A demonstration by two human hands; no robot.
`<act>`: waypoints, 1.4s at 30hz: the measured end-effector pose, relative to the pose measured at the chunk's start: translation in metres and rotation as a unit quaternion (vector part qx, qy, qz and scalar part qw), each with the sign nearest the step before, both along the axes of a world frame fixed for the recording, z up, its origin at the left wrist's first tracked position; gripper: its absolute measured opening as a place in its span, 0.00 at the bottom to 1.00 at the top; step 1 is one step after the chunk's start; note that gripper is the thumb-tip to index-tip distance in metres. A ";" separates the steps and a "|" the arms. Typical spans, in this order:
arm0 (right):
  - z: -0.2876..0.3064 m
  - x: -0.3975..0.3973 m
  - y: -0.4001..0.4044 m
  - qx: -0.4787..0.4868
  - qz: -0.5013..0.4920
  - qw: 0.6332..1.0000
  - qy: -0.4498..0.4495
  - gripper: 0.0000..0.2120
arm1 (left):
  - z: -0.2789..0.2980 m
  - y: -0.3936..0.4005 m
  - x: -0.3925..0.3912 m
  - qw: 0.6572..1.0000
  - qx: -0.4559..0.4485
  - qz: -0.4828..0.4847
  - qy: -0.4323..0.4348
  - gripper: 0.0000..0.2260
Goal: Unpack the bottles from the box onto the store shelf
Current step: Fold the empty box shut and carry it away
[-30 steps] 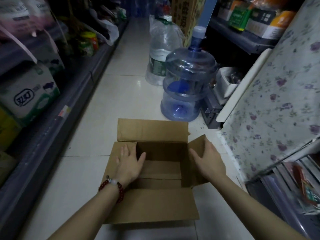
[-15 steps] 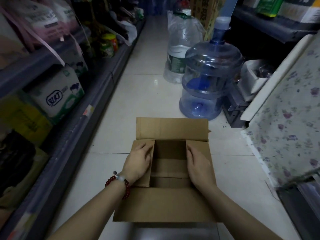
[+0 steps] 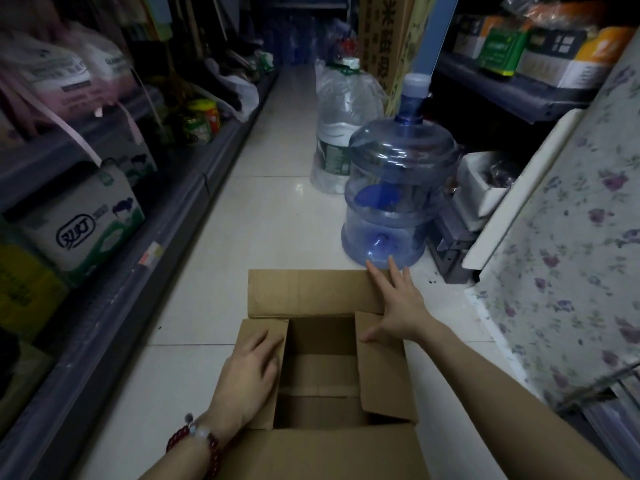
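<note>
A brown cardboard box [image 3: 311,292] sits on the tiled aisle floor in front of me, its top flaps spread. Inside I see only bare cardboard; no bottles show. My left hand [image 3: 249,372], a red bead bracelet on the wrist, lies flat on the folded-in left side flap. My right hand [image 3: 398,303] reaches forward with straight, spread fingers and touches the right end of the far flap. The store shelf [image 3: 114,282] runs along the left side of the aisle.
A big blue water jug [image 3: 391,188] stands just beyond the box, with a clear water bottle [image 3: 339,133] behind it. Tissue packs [image 3: 86,220] fill the left shelves. A floral-covered panel [image 3: 571,237] and more shelving crowd the right. The tiled aisle floor [image 3: 277,116] runs ahead.
My right hand has left the right side flap and moved forward onto the far flap. My left hand stays on the left flap. The view has tilted up slightly.
</note>
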State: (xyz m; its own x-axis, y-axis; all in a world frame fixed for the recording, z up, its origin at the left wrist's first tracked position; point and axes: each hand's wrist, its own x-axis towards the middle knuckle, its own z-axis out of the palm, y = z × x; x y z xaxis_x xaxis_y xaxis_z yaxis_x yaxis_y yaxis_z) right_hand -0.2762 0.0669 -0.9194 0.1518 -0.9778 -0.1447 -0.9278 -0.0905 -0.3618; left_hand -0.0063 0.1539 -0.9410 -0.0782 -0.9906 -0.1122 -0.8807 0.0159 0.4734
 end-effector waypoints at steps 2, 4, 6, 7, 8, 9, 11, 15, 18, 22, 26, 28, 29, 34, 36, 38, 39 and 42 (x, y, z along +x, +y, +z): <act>-0.002 0.001 -0.009 0.016 0.035 0.999 0.027 0.63 | 0.000 0.000 -0.002 1.000 -0.001 0.006 -0.007 0.21; -0.004 0.001 -0.012 0.014 0.049 0.998 0.042 0.64 | -0.002 0.000 -0.002 1.000 0.000 0.006 -0.008 0.22; -0.005 0.002 -0.010 -0.018 0.049 0.997 0.062 0.64 | -0.002 0.002 -0.003 1.000 0.008 -0.001 -0.004 0.23; -0.005 0.003 -0.006 -0.038 0.048 0.995 0.074 0.63 | -0.002 0.002 -0.002 1.000 0.015 -0.003 0.000 0.24; -0.006 0.005 -0.001 -0.060 0.048 0.993 0.087 0.63 | -0.003 0.003 -0.002 1.000 0.023 -0.003 0.006 0.24; -0.008 0.007 0.005 -0.082 0.048 0.991 0.096 0.62 | -0.003 0.003 -0.002 1.000 0.026 -0.001 0.014 0.25; -0.012 0.010 0.018 -0.127 0.044 0.986 0.100 0.59 | -0.003 0.005 -0.002 0.999 0.020 0.006 0.034 0.26; -0.019 0.012 0.040 -0.193 0.025 0.977 0.081 0.49 | 0.005 0.012 -0.001 0.996 -0.044 0.011 0.076 0.32; -0.021 0.012 0.052 -0.190 0.022 0.979 0.072 0.46 | 0.019 0.010 0.001 0.991 -0.132 0.019 0.030 0.36; -0.025 0.008 0.074 -0.196 0.015 0.978 0.065 0.39 | 0.030 0.002 0.003 0.990 -0.139 -0.001 -0.035 0.33; -0.032 0.005 0.090 -0.189 0.012 0.981 0.049 0.34 | 0.026 -0.001 0.001 0.995 -0.074 -0.012 -0.066 0.28; -0.036 0.004 0.096 -0.169 0.032 0.984 0.054 0.35 | 0.019 0.004 0.002 0.997 -0.039 -0.009 -0.062 0.26; -0.038 0.004 0.100 -0.155 0.042 0.985 0.056 0.37 | 0.015 0.007 0.004 0.998 -0.023 -0.011 -0.061 0.25; -0.045 0.005 0.115 -0.078 0.044 0.996 0.007 0.48 | -0.003 0.018 0.014 0.995 0.066 -0.025 -0.074 0.25; -0.044 0.004 0.120 -0.066 0.016 0.996 -0.053 0.46 | -0.004 0.018 0.014 0.994 0.083 -0.026 -0.070 0.25; -0.041 0.006 0.126 -0.069 -0.023 0.990 -0.120 0.36 | -0.003 0.016 0.013 0.993 0.088 -0.023 -0.069 0.25; -0.040 0.006 0.131 -0.065 -0.039 0.986 -0.147 0.30 | -0.002 0.015 0.012 0.993 0.090 -0.023 -0.070 0.26; -0.040 0.007 0.151 -0.044 -0.058 0.977 -0.198 0.26 | -0.004 0.014 0.012 0.992 0.092 -0.024 -0.081 0.27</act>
State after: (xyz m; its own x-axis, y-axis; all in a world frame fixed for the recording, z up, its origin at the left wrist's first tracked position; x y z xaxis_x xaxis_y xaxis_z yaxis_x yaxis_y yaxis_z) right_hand -0.2694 0.2177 -0.9590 0.0662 -0.9977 -0.0112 -0.7225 -0.0402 -0.6901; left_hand 0.0055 0.1677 -0.9445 -0.0914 -0.9479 -0.3053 -0.9457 -0.0134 0.3249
